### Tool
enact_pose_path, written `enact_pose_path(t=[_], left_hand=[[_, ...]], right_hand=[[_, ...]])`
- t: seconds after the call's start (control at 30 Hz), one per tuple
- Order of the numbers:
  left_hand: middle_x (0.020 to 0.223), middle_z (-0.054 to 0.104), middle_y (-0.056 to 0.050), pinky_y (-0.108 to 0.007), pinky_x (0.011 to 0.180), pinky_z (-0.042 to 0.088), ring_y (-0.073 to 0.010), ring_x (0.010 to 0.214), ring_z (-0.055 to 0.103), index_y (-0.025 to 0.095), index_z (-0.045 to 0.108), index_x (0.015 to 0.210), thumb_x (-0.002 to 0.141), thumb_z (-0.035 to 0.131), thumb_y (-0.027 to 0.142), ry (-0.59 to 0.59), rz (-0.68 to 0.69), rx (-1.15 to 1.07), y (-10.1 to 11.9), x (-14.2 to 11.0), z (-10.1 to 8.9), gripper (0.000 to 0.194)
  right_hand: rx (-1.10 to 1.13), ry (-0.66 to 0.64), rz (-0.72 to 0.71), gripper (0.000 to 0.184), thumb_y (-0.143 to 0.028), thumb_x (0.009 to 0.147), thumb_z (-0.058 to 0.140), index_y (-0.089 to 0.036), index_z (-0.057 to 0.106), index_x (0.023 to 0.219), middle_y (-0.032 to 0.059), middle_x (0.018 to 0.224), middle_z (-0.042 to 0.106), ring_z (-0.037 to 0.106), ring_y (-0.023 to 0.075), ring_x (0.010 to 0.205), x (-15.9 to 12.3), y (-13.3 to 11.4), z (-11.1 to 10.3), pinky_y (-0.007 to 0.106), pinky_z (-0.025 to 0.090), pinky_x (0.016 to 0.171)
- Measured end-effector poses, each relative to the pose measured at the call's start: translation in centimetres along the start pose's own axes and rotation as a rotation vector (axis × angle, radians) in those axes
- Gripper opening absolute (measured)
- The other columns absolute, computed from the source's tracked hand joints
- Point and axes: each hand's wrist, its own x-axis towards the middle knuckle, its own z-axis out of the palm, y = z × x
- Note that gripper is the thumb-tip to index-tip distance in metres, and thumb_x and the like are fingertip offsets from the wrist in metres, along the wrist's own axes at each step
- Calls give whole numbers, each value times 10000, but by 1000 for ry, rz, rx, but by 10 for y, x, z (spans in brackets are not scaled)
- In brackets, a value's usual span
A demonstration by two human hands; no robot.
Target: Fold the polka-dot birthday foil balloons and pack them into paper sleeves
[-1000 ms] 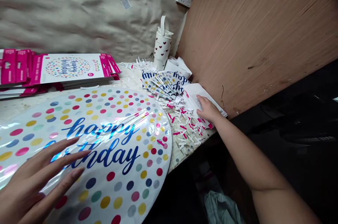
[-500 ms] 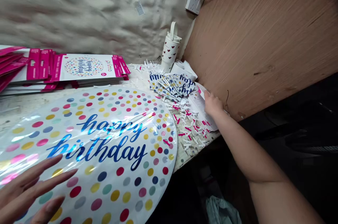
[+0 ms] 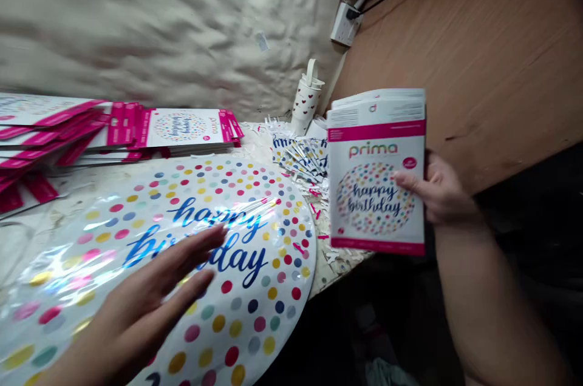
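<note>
The right hand (image 3: 441, 192), at three o'clock in the view, is clamped on a thin stack of "prima" packets (image 3: 376, 192), thumb pressed on the printed front and fingers wrapped around the edge to the rear. The packets stand upright just inside that hand, toward the centre, their layered top edges fanned slightly.

At eight o'clock the left hand (image 3: 132, 307) is open, thumb apart from the fingers, with nothing seen in its grasp. It is over a round "happy birthday" sheet (image 3: 246, 295) with coloured dots; whether it touches the glossy surface, I cannot tell. The two hands are well apart.

More pink-and-white packets (image 3: 182, 128) lie piled from nine to ten o'clock. Between twelve and one stands a tumbler (image 3: 306, 104) with hearts; paper scraps (image 3: 339, 254) litter the tabletop (image 3: 321, 274) near five.
</note>
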Motion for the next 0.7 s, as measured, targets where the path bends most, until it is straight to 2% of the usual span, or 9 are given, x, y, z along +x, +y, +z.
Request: enact_pose_path(t=[0.1, 0.2, 0.27, 0.33, 0.4, 0.5, 0.57, 0.63, 0.7], left_hand=[[1388, 419, -74, -421, 968, 443, -264, 1222, 451, 308, 229, 1396, 772, 635, 371, -28, 175, -395, 41, 33, 19, 747], [1242, 546, -111, -404, 942, 459, -260, 1123, 534, 216, 424, 1265, 792, 623, 310, 109, 216, -505, 48, 47, 26, 522], [1201, 564, -109, -383, 928, 464, -252, 1105, 542, 201, 465, 1206, 801, 615, 277, 227, 181, -467, 40, 45, 26, 439], [1230, 540, -109, -373, 925, 462, -255, 1128, 522, 213, 421, 1247, 778, 641, 266, 267, 165, -450, 26, 38, 24, 521], [1223, 551, -113, -368, 898, 480, -259, 1105, 540, 213, 411, 1265, 759, 657, 270, 185, 160, -470, 11, 33, 21, 566], [1033, 664, -99, -342, 782, 533, -246, 916, 633, 174, 575, 1098, 760, 647, 281, -48, 135, -430, -6, 29, 14, 362], [898, 703, -76, -304, 694, 549, -215, 774, 658, 156, 647, 940, 774, 623, 273, -83, 139, -316, -10, 28, 5, 204], [833, 713, -43, -258, 630, 542, -179, 687, 654, 164, 662, 869, 775, 610, 258, 33, 229, -120, -7, 25, -9, 142], [885, 711, -27, -253, 645, 534, -180, 720, 657, 190, 654, 932, 757, 617, 245, 219, 370, 205, -1, 20, -26, 187]], right_hand=[[328, -139, -62, 380, -279, 710, 697, -243, 530, 1049, 28, 979, 672, 639, 216, 890, -28, 6, 72, 390, 504, 815], [488, -254, -56, 349, -300, 723, 690, -252, 526, 1027, 26, 979, 667, 631, 208, 908, -52, 21, 139, 369, 512, 813], [529, -299, -48, 403, -299, 713, 700, -257, 500, 1061, 36, 1016, 653, 621, 211, 930, -62, 30, 167, 367, 515, 807], [569, -280, -50, 501, -274, 678, 732, -263, 467, 1103, 41, 1052, 641, 613, 215, 950, -67, 35, 182, 363, 515, 803], [632, -254, -19, 487, -274, 677, 733, -251, 477, 1091, 44, 1040, 651, 622, 222, 931, -69, 36, 190, 367, 516, 791], [716, -294, 40, 342, -304, 720, 691, -223, 533, 1012, 42, 953, 680, 642, 226, 867, -66, 33, 196, 388, 512, 788], [709, -332, 26, 359, -308, 718, 691, -227, 530, 1027, 42, 975, 671, 633, 226, 895, -61, 33, 198, 394, 501, 812], [615, -299, 0, 486, -311, 686, 717, -246, 488, 1109, 48, 1070, 630, 598, 222, 977, -55, 38, 197, 390, 478, 853], [464, -222, 9, 582, -321, 665, 732, -260, 451, 1171, 53, 1119, 591, 566, 210, 1026, -49, 47, 193, 386, 454, 886]])
